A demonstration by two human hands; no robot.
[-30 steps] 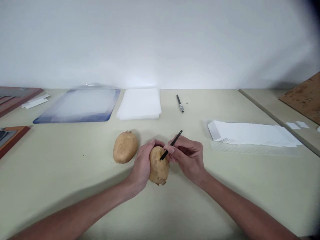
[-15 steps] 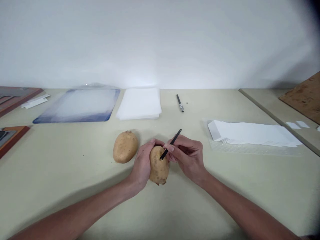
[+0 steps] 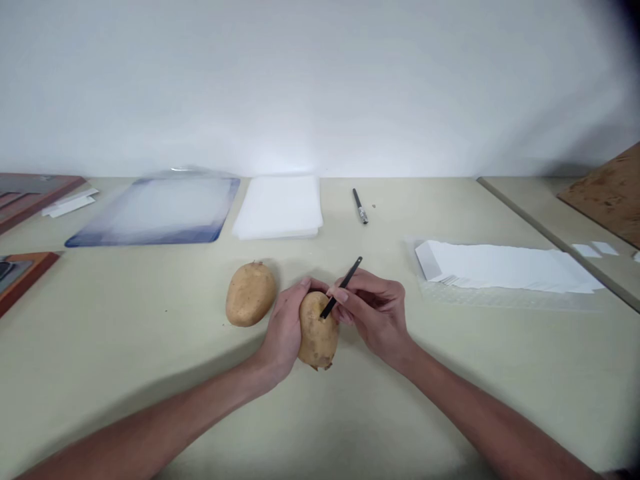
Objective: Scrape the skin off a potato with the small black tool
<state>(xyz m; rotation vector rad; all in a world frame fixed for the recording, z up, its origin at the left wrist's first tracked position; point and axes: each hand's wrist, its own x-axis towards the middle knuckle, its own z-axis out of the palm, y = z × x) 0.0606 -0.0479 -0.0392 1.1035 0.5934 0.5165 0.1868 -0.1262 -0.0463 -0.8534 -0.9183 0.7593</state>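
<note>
My left hand (image 3: 286,327) is wrapped round the left and far side of a brown potato (image 3: 319,343), which has dark spots at its near end. Between the thumb and fingers of my right hand (image 3: 377,313) is a thin black tool (image 3: 348,277) with a small hole in its upper end. The tool's lower tip touches the potato's upper face, where a small yellowish patch shows. A second potato (image 3: 251,294) lies on the table just left of my left hand.
Beyond the potatoes lie a blue-edged board (image 3: 200,235) under clear film, a stack of white sheets (image 3: 280,208) and a dark pen (image 3: 360,207). White paper pieces (image 3: 505,267) lie on clear wrap at right. Wooden-framed items (image 3: 30,283) are at far left, a brown board (image 3: 610,193) at far right.
</note>
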